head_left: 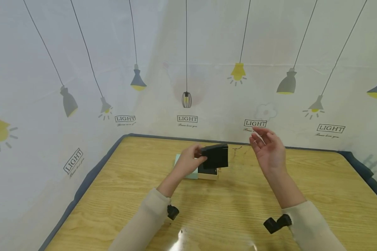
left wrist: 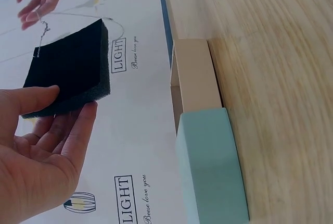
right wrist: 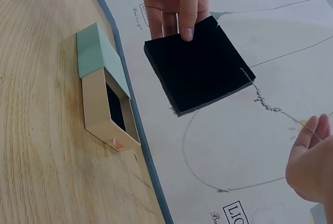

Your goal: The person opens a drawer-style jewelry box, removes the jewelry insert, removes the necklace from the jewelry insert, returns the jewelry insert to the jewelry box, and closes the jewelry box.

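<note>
My left hand [head_left: 187,163] grips a flat square black foam pad [right wrist: 200,67] by one edge, thumb on its face and fingers beneath. The pad is tilted above a small jewelry box. A thin silver chain necklace [right wrist: 266,104] is caught at one corner of the pad, bunched near it. From there the chain runs to my right hand [head_left: 271,153], whose fingertips pinch it, and a long loop hangs below. The box's mint sleeve [left wrist: 213,166] lies on the table with its tan drawer [left wrist: 197,73] slid partly out. Black lining [right wrist: 115,110] shows inside the drawer.
The wood-grain table [head_left: 138,209] extends around the box. Behind it hangs a white backdrop [head_left: 163,115] printed with lamps, its dark blue border along the table's back and side edges. Dark cameras [head_left: 277,223] sit on both wrists.
</note>
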Demonstrator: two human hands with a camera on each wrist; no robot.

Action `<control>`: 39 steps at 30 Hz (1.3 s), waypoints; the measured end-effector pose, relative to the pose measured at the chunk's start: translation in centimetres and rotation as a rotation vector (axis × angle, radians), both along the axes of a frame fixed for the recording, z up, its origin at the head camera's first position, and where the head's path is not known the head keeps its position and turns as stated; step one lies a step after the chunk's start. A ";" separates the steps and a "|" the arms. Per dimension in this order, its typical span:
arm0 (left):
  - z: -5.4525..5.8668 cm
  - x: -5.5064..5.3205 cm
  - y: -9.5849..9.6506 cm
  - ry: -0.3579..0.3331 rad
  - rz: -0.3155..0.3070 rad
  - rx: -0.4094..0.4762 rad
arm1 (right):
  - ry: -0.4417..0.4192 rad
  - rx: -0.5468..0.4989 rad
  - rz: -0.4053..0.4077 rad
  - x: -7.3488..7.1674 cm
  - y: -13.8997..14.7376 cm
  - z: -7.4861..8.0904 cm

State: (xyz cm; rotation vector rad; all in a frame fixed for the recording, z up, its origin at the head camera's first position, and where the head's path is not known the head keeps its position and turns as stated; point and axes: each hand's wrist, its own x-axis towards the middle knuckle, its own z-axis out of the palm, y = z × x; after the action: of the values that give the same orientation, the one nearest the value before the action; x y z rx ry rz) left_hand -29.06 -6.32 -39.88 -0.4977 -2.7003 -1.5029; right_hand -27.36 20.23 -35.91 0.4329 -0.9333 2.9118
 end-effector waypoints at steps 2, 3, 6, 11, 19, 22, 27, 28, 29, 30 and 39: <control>-0.1 0.0 -0.1 -0.001 0.002 0.006 | -0.003 -0.025 -0.012 0.1 0.2 0.1; -0.1 0.0 -0.1 0.000 0.001 0.009 | -0.006 -0.034 -0.020 0.1 0.3 0.2; -0.1 0.0 -0.2 0.003 0.003 0.013 | -0.017 -0.047 -0.044 0.2 0.5 0.3; 0.0 0.0 -0.3 0.013 -0.004 0.017 | -0.009 -0.044 -0.054 0.2 0.8 0.2; 0.2 0.2 -0.2 0.006 -0.015 0.008 | 0.019 0.054 0.026 0.0 0.8 -0.3; 0.3 0.3 -0.2 0.011 -0.019 0.003 | 0.025 0.126 0.078 0.0 0.7 -0.5; 0.4 0.4 -0.1 0.010 -0.023 -0.001 | 0.037 0.276 0.141 -0.2 0.6 -0.9; 0.4 0.4 -0.1 0.008 -0.022 -0.001 | 0.042 0.313 0.143 -0.2 0.5 -1.0; 0.4 0.4 0.0 0.006 -0.021 -0.001 | 0.050 0.351 0.143 -0.3 0.4 -1.1; 0.4 0.4 0.0 0.003 -0.021 -0.001 | 0.057 0.384 0.143 -0.3 0.3 -1.1; 0.5 0.5 0.2 -0.014 -0.018 -0.012 | 0.083 0.564 0.160 -0.4 -0.5 -1.5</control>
State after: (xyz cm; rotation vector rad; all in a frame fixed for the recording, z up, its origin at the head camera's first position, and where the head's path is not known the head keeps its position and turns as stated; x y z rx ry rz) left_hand -28.60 -6.16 -39.36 -0.5149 -2.7241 -1.5017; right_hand -27.80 19.72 -37.45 0.6733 -1.7795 2.6868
